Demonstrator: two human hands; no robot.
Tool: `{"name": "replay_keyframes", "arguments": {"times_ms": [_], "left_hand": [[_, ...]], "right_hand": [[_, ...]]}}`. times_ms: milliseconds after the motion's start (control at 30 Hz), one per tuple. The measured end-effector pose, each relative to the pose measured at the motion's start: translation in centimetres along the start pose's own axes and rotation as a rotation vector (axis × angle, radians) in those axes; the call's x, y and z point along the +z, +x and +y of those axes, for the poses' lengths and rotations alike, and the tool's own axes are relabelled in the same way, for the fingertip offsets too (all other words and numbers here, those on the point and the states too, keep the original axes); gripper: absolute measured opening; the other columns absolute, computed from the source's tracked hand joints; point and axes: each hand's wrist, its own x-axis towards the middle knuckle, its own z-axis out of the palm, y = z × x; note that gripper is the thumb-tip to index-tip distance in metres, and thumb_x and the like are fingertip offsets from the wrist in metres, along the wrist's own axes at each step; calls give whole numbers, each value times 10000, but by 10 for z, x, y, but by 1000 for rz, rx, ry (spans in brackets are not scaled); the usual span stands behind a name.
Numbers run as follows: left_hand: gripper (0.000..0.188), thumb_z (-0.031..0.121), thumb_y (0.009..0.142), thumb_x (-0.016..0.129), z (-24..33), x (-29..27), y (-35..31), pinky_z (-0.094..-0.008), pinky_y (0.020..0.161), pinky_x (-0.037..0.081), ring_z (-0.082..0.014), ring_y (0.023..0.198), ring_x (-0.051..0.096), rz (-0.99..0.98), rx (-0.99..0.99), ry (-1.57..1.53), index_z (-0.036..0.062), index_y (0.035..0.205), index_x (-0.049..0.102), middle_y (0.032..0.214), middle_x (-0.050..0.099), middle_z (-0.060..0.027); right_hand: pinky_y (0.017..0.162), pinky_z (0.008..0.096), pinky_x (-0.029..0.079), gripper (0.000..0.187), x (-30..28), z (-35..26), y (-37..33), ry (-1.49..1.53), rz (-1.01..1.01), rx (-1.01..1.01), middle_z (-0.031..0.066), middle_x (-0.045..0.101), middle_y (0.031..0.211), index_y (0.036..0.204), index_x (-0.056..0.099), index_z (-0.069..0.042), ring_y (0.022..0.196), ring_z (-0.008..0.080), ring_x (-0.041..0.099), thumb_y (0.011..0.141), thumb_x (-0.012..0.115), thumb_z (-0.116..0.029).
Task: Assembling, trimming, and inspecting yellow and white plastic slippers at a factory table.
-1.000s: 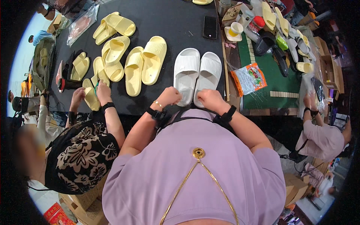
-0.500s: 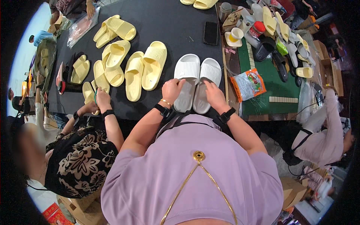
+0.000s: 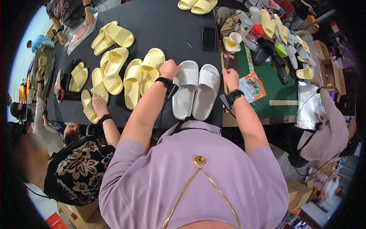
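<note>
A pair of light grey and white slide slippers lies side by side on the black tabletop in front of me: the left slipper [image 3: 184,91] and the right slipper [image 3: 206,93], toes pointing away. My left hand [image 3: 170,69] is beside the left slipper's ribbed strap, its fingers curled and their tips close to the strap's edge. Off the right slipper's outer side, at the board's edge, my right hand [image 3: 231,79] has its fingers drawn together. What either hand pinches, if anything, is too small or hidden to make out.
Several pale yellow slippers [image 3: 133,84] lie on the black table [image 3: 164,23] to the left, where a co-worker's hand [image 3: 100,105] touches one. A phone [image 3: 208,39] lies ahead. On the right, a green mat [image 3: 280,89] holds an orange-and-white packet [image 3: 253,87], cups, jars and more slippers.
Both hands have come out from the slippers' openings and moved apart, to either side of the pair. The slippers now sit slightly nearer to me in the picture.
</note>
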Motion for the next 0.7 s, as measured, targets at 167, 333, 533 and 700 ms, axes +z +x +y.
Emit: {"name": "replay_keyframes", "arguments": {"times_ms": [167,333,533,700], "left_hand": [[323,187,808,583,14,-5,11,-409,874,534,-356,1054,649,-137,-75,24,11,1052,700,1099,672,-222],[318,238,777,647,4,23,25,-403,834,545,-346,979,678,52,-95,20,12,987,723,1008,698,-214],[276,179,810,589,20,18,15,-414,839,545,-362,974,675,74,-97,3,10,988,715,1025,689,-225],[188,183,822,568,16,38,10,-445,752,547,-355,856,680,289,208,-9,66,873,706,898,698,-184]], "right_hand": [[867,471,510,453,1,-18,14,-101,-143,205,290,652,1039,985,683,57,1008,427,629,781,650,-346],[855,464,521,305,20,-15,15,-63,-108,228,292,657,1022,949,693,54,1016,420,630,779,616,-186],[845,457,522,274,35,-2,20,-57,-45,232,249,677,1006,989,687,24,984,412,641,786,595,-135],[825,408,517,337,46,-3,15,184,137,-13,192,703,935,1082,659,-4,902,353,670,789,652,-171]]}}
